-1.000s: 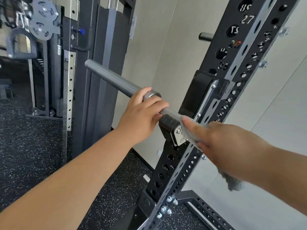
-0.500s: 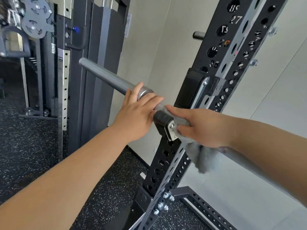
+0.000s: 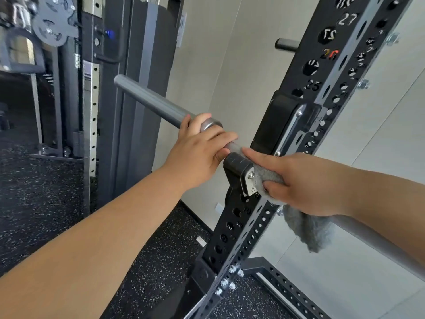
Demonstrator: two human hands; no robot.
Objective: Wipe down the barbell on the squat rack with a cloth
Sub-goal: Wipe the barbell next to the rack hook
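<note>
We hold the barbell (image 3: 156, 104) on both sides of the J-hook (image 3: 236, 165) that carries it on the squat rack upright (image 3: 333, 72). Our left grip (image 3: 195, 157) is curled round the bar at the collar, just outside the hook. We judge it is there to steady the bar against rolling while the other side rubs. Our right grip (image 3: 305, 183) is clamped on the grey cloth (image 3: 308, 231), which wraps the shaft just inside the hook. The forefinger lies stretched along the top toward the hook, and the cloth's loose end hangs below the bar. So the cloth meets the shaft right beside the place where the bar rests.

The hook itself stands in the way. By our judgement, the stretch of bar seated in it cannot be reached unless the bar is lifted or shifted. A short peg (image 3: 286, 44) juts from the upright higher up, well apart from our hands. To the left a cable machine (image 3: 92, 88) stands on the speckled rubber floor (image 3: 34, 203), beyond the sleeve's end.
</note>
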